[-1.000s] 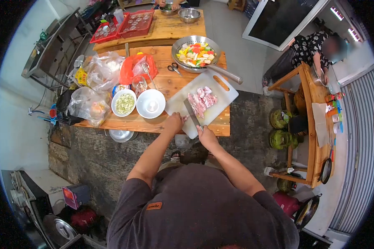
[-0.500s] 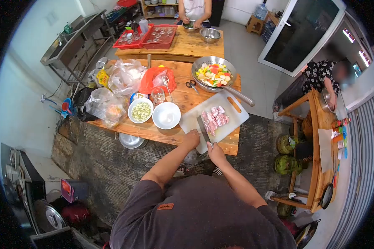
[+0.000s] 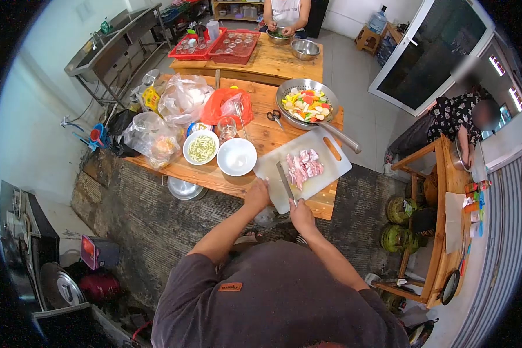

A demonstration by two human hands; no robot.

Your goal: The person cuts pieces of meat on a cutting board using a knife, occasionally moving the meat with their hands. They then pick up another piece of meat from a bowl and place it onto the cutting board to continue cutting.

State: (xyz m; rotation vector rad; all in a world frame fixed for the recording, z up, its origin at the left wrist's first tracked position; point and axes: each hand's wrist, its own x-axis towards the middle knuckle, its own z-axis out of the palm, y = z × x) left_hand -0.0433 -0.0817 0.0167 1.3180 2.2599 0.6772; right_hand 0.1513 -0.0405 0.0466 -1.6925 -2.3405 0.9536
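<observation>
My right hand is closed round the handle of a kitchen knife. Its blade lies along the left side of a small pile of sliced raw pink meat, on a white cutting board. At the board's near left edge is my left hand, fingers curled; what they hold, if anything, is hidden. Left of the board stand an empty white bowl and a bowl of green shredded vegetable.
A steel strainer pan of cut vegetables, scissors, a red plastic bag and clear bags share the wooden table. One person works at the far table; another stands at the right bench.
My left hand has moved left, away from the knife, to the board's edge. My right hand still grips the knife beside the meat. The view has shifted slightly.
</observation>
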